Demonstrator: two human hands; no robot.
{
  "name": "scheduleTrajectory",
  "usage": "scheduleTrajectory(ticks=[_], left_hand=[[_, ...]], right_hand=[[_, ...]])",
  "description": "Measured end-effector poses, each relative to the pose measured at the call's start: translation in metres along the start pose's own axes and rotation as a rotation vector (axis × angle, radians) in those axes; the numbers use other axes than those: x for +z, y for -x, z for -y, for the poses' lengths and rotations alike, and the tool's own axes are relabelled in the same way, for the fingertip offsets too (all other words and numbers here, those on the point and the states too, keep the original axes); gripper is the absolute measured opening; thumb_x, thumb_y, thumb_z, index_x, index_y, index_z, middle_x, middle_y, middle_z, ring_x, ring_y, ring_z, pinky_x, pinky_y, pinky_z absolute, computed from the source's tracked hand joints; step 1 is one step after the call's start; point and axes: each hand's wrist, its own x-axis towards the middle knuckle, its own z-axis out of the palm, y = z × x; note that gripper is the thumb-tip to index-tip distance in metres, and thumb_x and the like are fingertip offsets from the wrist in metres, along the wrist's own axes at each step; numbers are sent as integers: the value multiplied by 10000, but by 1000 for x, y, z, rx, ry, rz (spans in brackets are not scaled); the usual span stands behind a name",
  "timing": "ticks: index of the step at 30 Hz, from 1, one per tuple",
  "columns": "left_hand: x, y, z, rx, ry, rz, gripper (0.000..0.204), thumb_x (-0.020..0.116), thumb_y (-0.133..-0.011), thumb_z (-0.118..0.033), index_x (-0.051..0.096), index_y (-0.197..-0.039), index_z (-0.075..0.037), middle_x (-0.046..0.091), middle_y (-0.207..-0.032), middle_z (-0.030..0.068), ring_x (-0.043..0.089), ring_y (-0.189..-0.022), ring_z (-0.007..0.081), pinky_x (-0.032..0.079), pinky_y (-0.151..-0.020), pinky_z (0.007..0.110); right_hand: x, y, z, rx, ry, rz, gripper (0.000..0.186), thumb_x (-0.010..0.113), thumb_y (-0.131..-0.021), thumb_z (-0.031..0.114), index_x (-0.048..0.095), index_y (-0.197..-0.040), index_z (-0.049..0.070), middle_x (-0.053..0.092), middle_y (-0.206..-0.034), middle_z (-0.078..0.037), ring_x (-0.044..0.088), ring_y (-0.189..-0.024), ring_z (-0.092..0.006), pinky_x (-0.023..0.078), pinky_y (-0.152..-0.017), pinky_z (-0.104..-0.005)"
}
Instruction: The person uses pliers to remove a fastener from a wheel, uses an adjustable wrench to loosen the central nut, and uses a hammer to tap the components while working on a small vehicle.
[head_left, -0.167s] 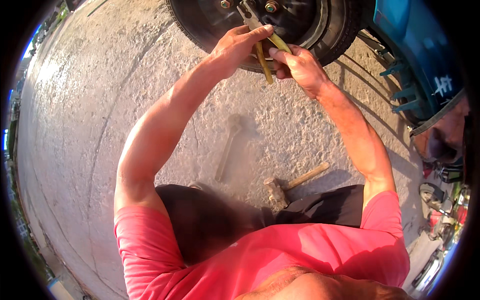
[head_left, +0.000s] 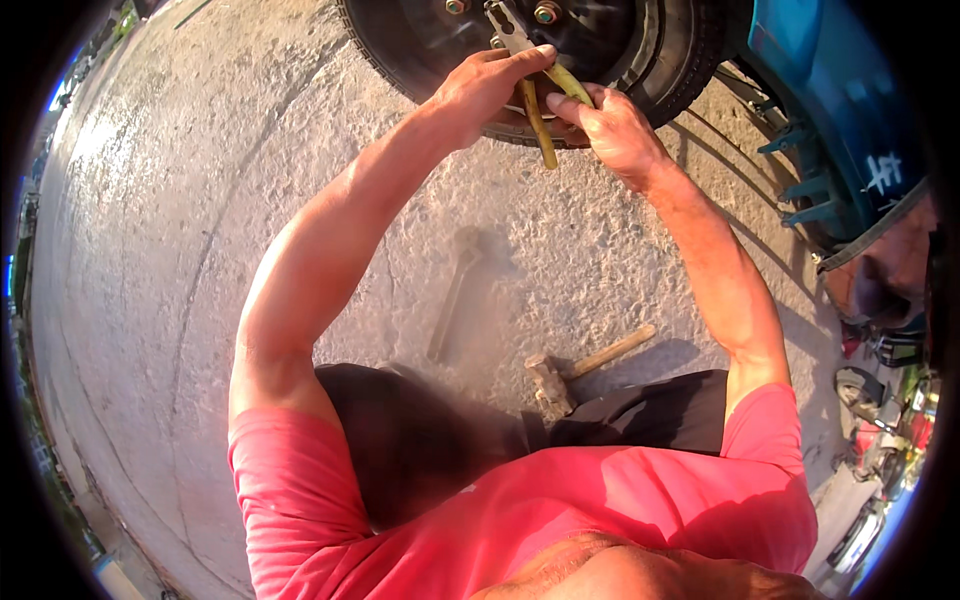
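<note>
**Pliers on the wheel hub, nuts still in place**

Head view: both hands up at the top of the frame, against a black wheel (head_left: pixel 610 50) standing upright on rough concrete ground (head_left: pixel 200 200). Left hand (head_left: pixel 485 85) closed about the upper part of a pair of pliers (head_left: pixel 530 70), fingers stretched forward along the tool near its pivot. Right hand (head_left: pixel 610 125) curled shut around the yellow handles, one handle sticking out below the fist. Metal nose of the pliers pressed in at the hub, between two brass-coloured nuts (head_left: pixel 546 13) near the frame's top edge; exactly what the nose bites on cannot be told, since the tip sits at the rim of the picture.

Judged from this: work at the hub under way, not finished. Both visible nuts seated on their studs, wheel not off, tyre resting on the ground. No loosened part lying about, so little seems done beyond getting the pliers set.

Lower down, on the ground between the arms: a grey wrench (head_left: pixel 450 300) lying well apart from the wheel, and a hammer (head_left: pixel 560 375) with a wooden handle just in front of the dark trousers (head_left: pixel 420 440), neither touched. At right, a blue vehicle body (head_left: pixel 840 90) beside the wheel.
</note>
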Motion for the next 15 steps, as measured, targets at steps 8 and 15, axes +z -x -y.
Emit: scheduleTrajectory(ticks=[8,15], left_hand=[[8,0,-9,19,6,2,499,633,-994,-467,692,-1216,-25,733,-1105,79,680,-975,160,507,-928,293],[13,-5,-12,5,116,-31,481,622,-1006,-424,683,-1223,1,733,-1147,106,696,-1031,172,519,-943,304]], right_hand=[[-22,1,18,77,-79,58,402,595,-1041,327,622,-1322,41,702,-1178,-74,670,-1106,-168,529,-966,-368],[-45,8,33,102,-402,268,436,558,-1030,304,603,-1361,24,685,-1253,-111,660,-1160,-207,510,-1019,-379]])
